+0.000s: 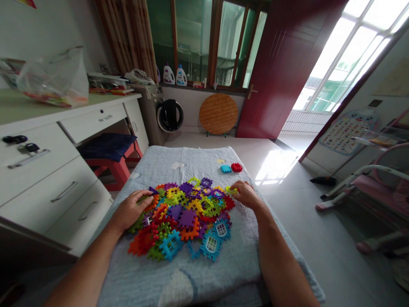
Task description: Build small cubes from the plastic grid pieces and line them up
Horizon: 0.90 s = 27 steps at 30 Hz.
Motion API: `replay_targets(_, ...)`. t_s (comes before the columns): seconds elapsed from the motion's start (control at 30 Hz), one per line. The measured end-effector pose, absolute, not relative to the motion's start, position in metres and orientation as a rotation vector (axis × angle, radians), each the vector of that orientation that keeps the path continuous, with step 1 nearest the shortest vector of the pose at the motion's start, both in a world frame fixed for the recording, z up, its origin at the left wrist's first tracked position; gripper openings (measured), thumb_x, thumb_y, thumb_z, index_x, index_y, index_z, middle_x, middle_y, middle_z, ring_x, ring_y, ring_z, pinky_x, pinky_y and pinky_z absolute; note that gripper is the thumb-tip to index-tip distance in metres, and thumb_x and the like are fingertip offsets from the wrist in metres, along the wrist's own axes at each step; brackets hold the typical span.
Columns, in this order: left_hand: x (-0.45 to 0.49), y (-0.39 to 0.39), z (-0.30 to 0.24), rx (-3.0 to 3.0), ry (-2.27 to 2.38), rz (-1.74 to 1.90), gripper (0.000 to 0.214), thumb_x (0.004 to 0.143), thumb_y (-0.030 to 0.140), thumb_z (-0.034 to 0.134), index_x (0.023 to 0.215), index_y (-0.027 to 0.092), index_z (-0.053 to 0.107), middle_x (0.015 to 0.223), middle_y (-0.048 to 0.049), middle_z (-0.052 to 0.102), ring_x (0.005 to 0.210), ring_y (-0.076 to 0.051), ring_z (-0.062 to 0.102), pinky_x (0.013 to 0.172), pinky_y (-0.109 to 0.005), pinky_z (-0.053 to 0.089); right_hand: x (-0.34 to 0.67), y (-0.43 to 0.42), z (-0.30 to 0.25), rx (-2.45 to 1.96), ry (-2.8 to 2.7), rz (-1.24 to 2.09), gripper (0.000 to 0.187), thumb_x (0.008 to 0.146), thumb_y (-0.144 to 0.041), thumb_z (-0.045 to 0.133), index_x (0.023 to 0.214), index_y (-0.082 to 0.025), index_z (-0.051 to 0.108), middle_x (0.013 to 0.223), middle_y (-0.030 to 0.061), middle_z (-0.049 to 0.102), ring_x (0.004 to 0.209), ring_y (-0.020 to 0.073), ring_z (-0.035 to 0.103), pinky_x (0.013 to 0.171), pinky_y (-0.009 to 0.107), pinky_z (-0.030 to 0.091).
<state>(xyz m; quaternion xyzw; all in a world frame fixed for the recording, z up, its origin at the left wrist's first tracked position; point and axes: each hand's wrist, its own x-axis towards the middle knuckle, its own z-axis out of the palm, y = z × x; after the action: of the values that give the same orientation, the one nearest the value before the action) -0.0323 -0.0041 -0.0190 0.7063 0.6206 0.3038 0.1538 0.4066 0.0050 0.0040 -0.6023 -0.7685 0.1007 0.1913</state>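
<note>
A heap of colourful interlocking plastic tiles [187,217] lies on the cloth-covered table [243,264]. Some tiles are solid, while others have window-like grids. At the heap's left edge rests my left hand [132,209], its thumb and fingers apart against orange and green tiles, near a purple tile [153,190]. My right hand [246,194], on the far right side of the heap, pinches a yellow-green tile [231,190] between thumb and fingers. Just beyond it, a light blue tile piece [226,169] and a red tile piece [237,167] sit side by side, apart from the heap.
A white desk with drawers [64,192] stands at left, bearing a plastic bag [54,83]. Close to it is a red stool with a dark top [110,147]. A pink chair [383,175] stands at right. A round wooden board [218,113] leans against the back wall.
</note>
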Motion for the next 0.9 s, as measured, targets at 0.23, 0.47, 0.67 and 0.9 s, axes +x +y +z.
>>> replay_targets(0.23,-0.035,-0.003,-0.023,2.051,1.759,0.888,0.047,0.077,0.059,0.049,0.096,0.02,0.066,0.106,-0.0059,0.068,0.102,-0.024,0.062,0.096,-0.034,0.046,0.391,0.017,-0.002,-1.425,-1.632,0.497,0.025,0.08,-0.034,0.053,0.094,-0.017,0.065,0.068,0.001,0.061,0.061,0.0144,0.053,0.061,0.028,0.041)
replay_targets(0.47,-0.034,-0.003,-0.022,2.048,1.753,0.906,0.046,0.078,0.059,0.048,0.097,0.021,0.066,0.107,-0.006,0.067,0.103,-0.024,0.061,0.098,-0.034,0.045,0.344,0.015,-0.003,-1.183,-1.436,1.032,0.031,0.073,-0.039,0.063,0.097,-0.021,0.057,0.065,-0.0038,0.058,0.055,0.0109,0.051,0.053,0.024,0.041)
replay_targets(0.67,-0.033,-0.004,-0.021,2.054,1.758,0.889,0.046,0.078,0.059,0.049,0.097,0.021,0.066,0.108,-0.0056,0.067,0.103,-0.024,0.061,0.098,-0.034,0.044,0.368,0.011,0.009,-1.324,-1.893,0.548,0.024,0.077,-0.018,0.053,0.097,-0.021,0.065,0.107,0.0062,0.06,0.093,0.0183,0.056,0.08,0.033,0.045)
replay_targets(0.9,-0.036,-0.003,-0.024,2.071,1.749,0.872,0.045,0.08,0.058,0.048,0.099,0.02,0.065,0.11,-0.0069,0.066,0.105,-0.024,0.06,0.098,-0.036,0.044,0.401,0.0,0.012,-1.631,-2.262,0.594,0.025,0.065,-0.019,0.066,0.091,-0.017,0.063,0.09,0.0051,0.063,0.082,0.0179,0.055,0.075,0.029,0.043)
